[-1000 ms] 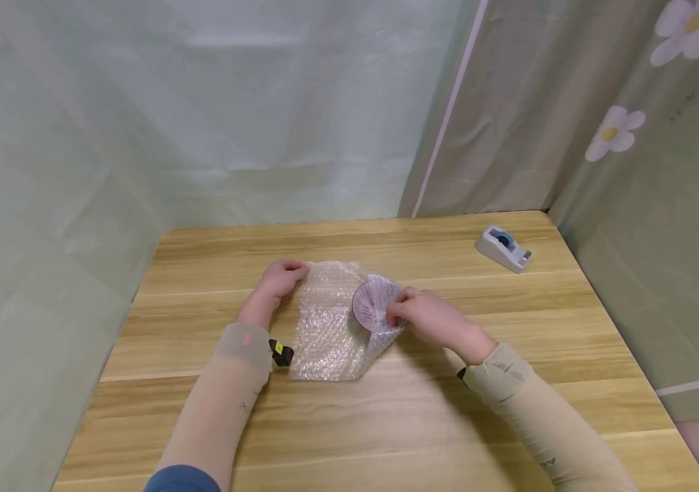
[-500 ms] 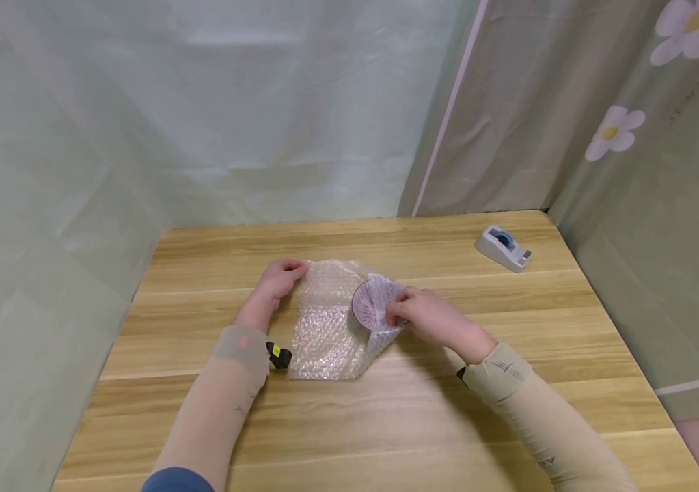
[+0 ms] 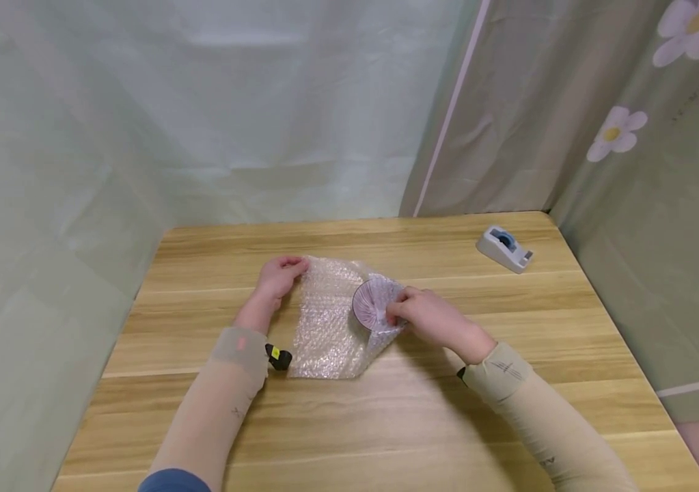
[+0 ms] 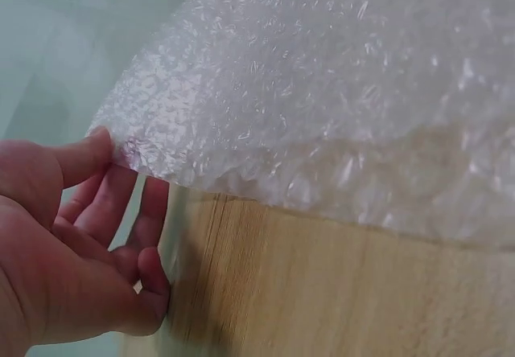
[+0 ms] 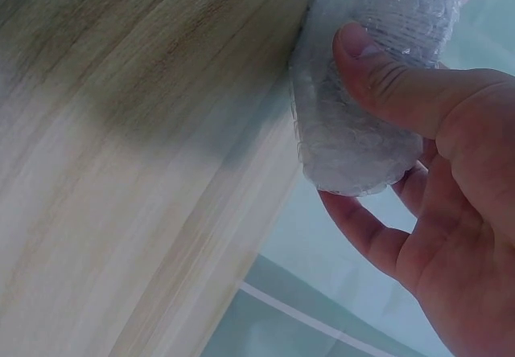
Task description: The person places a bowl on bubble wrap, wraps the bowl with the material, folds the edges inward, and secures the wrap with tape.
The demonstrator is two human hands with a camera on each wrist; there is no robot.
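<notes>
A sheet of bubble wrap (image 3: 327, 335) lies on the wooden table, its right part folded over a round dish (image 3: 364, 304) with fine radial lines. My left hand (image 3: 278, 279) pinches the sheet's far left corner between thumb and fingertips; in the left wrist view that corner of the bubble wrap (image 4: 169, 108) is raised off the wood. My right hand (image 3: 432, 316) grips the dish's right side through the folded wrap. In the right wrist view the thumb presses on the wrapped side (image 5: 354, 144), with fingers underneath; the dish's lines show faintly through the bubbles.
A grey tape dispenser (image 3: 504, 249) with a blue core stands at the table's back right. Pale curtains (image 3: 300, 123) hang behind and beside the wooden table (image 3: 423, 437).
My left hand has shifted slightly away from me, drawing the far left corner of the bubble wrap with it. The right hand and the dish stay in place.
</notes>
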